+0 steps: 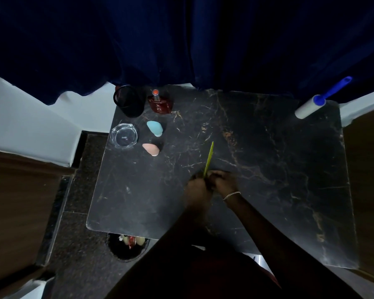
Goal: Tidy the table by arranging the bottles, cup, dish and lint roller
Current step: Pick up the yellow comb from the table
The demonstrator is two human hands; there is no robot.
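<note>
Over the middle of the black marble table (268,169) my left hand (198,188) and my right hand (224,183) are pressed together around the lower end of a thin yellow-green stick (209,157) that points away from me. At the far left corner stand a black mesh cup (129,101) and a dark red bottle (160,102). A clear glass dish (123,135) sits at the left edge. Beside it lie a light blue teardrop piece (154,127) and a pink one (151,149). A white lint roller with a blue handle (311,105) lies at the far right corner.
A dark blue curtain (181,39) hangs right behind the table's far edge. A black bin (127,247) with scraps stands on the floor under the near left edge. Brown wooden surfaces (20,201) flank the table on both sides.
</note>
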